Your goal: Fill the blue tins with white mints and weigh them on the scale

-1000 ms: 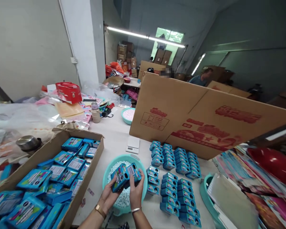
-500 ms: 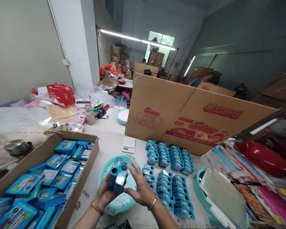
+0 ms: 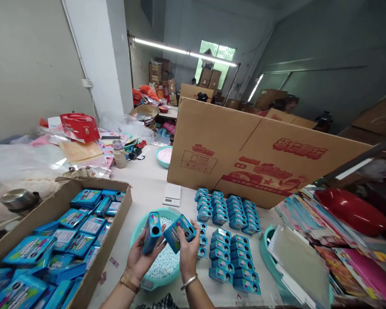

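Observation:
My left hand [image 3: 140, 259] holds one small blue box [image 3: 151, 231] upright, its round hole facing up. My right hand [image 3: 188, 252] grips a second small blue box [image 3: 179, 232] tilted on its side. Both hands hover over a teal bowl [image 3: 144, 281] of small white pellets. Rows of the same blue boxes [image 3: 233, 258] lie on the table just right of my right hand.
A cardboard tray [image 3: 93, 269] full of flat blue packs sits at left. A tall printed carton [image 3: 260, 156] stands behind more blue box rows [image 3: 228, 209]. A small white scale [image 3: 172, 195], another teal bowl [image 3: 164, 156], stacked papers [image 3: 300, 264] and a red bowl [image 3: 352, 210] surround the space. People sit beyond the carton.
The two boxes, held pressed together in both hands before, are now apart, one in each hand. The right hand has closed around its box and tilted it sideways.

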Motion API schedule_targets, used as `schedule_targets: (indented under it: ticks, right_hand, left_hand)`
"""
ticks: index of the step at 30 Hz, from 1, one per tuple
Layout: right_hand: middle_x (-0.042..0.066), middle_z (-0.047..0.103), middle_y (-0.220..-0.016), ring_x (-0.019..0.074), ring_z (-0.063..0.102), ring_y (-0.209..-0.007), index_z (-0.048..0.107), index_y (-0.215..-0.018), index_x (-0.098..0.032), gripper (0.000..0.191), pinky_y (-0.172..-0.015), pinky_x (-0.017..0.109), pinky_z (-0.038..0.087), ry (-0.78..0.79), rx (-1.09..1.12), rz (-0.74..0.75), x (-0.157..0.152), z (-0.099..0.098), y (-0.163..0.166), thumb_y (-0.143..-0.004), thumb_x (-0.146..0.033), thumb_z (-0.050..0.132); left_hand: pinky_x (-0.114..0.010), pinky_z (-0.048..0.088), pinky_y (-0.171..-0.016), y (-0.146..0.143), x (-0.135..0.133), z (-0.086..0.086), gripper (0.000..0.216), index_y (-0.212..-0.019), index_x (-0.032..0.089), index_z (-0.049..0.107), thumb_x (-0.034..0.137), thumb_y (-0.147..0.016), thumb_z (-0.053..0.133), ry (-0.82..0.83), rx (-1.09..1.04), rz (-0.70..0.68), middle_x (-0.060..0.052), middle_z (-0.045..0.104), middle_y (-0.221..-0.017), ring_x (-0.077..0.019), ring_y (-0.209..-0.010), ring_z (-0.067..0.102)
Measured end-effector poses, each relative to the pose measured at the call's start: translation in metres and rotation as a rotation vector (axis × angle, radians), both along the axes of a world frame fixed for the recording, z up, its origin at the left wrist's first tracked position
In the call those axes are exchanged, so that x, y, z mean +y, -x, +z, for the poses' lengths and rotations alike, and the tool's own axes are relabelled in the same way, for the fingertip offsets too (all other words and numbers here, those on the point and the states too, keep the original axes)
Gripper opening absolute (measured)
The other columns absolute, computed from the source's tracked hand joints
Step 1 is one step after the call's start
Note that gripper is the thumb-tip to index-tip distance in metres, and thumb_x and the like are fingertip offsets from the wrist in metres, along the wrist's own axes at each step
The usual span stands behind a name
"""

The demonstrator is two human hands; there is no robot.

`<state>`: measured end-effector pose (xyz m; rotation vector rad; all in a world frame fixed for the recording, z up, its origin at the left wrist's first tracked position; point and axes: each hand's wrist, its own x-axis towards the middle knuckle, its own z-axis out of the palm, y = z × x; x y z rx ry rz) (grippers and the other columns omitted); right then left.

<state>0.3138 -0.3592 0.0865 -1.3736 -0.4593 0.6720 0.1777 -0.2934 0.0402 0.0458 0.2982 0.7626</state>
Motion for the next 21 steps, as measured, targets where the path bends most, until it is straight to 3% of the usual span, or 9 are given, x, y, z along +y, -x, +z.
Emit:
schedule_targets:
  ticks: [3,6,10,13,17,19,21]
  right_hand:
    - [0.012,0.06,-0.127,0.025,0.06,-0.115,0.045,-0.132,-0.02,0.056,-0.103,0.041,0.045,-0.008,-0.041,0.028,0.004,-0.003,0.008,-0.089,-0.053,0.057]
    - [0.014,0.054,-0.136,0.0253,0.056,-0.122,0.039,-0.139,-0.02,0.058,-0.106,0.042,0.042,-0.111,-0.019,0.048,0.0,-0.007,0.025,-0.094,-0.057,0.044]
    - [0.015,0.054,-0.135,0.0263,0.058,-0.12,0.02,-0.147,-0.021,0.085,-0.106,0.043,0.044,-0.205,0.048,0.024,0.003,-0.001,0.037,-0.083,-0.053,0.065]
    - [0.012,0.059,-0.128,0.0243,0.064,-0.109,0.019,-0.146,-0.022,0.088,-0.1,0.043,0.049,-0.177,0.112,0.054,0.011,0.009,0.026,-0.079,-0.044,0.072]
    - [0.01,0.061,-0.127,0.0253,0.064,-0.109,0.034,-0.141,-0.022,0.089,-0.1,0.043,0.048,-0.154,0.053,0.381,0.013,0.008,0.005,-0.068,-0.04,0.081]
    - [0.009,0.061,-0.126,0.0258,0.063,-0.111,0.04,-0.139,-0.023,0.088,-0.101,0.043,0.048,-0.102,0.028,0.556,0.011,-0.002,0.001,-0.065,-0.041,0.084]
    - [0.009,0.062,-0.125,0.0252,0.062,-0.112,0.042,-0.14,-0.023,0.076,-0.098,0.043,0.049,-0.062,0.017,0.652,0.011,-0.018,0.004,-0.076,-0.048,0.075]
  left_hand:
    - [-0.055,0.023,-0.121,-0.014,-0.005,0.002,0.025,-0.108,0.022,0.072,0.025,-0.094,0.052,-0.002,0.097,0.04,-0.01,0.076,-0.11,-0.0277,-0.133,0.052]
    - [-0.049,0.024,-0.122,-0.026,-0.009,0.012,0.026,-0.114,0.024,0.07,0.021,-0.093,0.054,-0.01,0.178,0.081,-0.007,0.075,-0.114,-0.0249,-0.132,0.054]
    - [-0.047,0.029,-0.12,-0.03,-0.012,0.026,0.04,-0.128,0.033,0.06,0.028,-0.088,0.064,-0.074,0.281,0.106,-0.003,0.071,-0.124,-0.0248,-0.131,0.054]
    - [-0.051,0.029,-0.119,-0.018,-0.005,0.033,0.062,-0.132,0.029,0.056,0.029,-0.075,0.079,-0.29,0.525,0.073,-0.008,0.064,-0.133,-0.0318,-0.135,0.048]
    - [-0.047,0.031,-0.118,0.011,0.013,0.044,0.089,-0.129,0.022,0.059,0.012,-0.047,0.091,-0.587,0.859,0.023,-0.013,0.056,-0.142,-0.0365,-0.142,0.038]
    - [-0.048,0.042,-0.109,0.022,0.016,0.046,0.096,-0.134,0.024,0.054,0.009,-0.047,0.09,-0.66,0.828,-0.124,-0.014,0.06,-0.137,-0.0365,-0.13,0.052]
    - [-0.047,0.053,-0.095,0.03,0.014,0.042,0.088,-0.133,0.021,0.056,0.012,-0.052,0.089,-0.627,0.776,-0.23,-0.014,0.069,-0.123,-0.0339,-0.108,0.067]
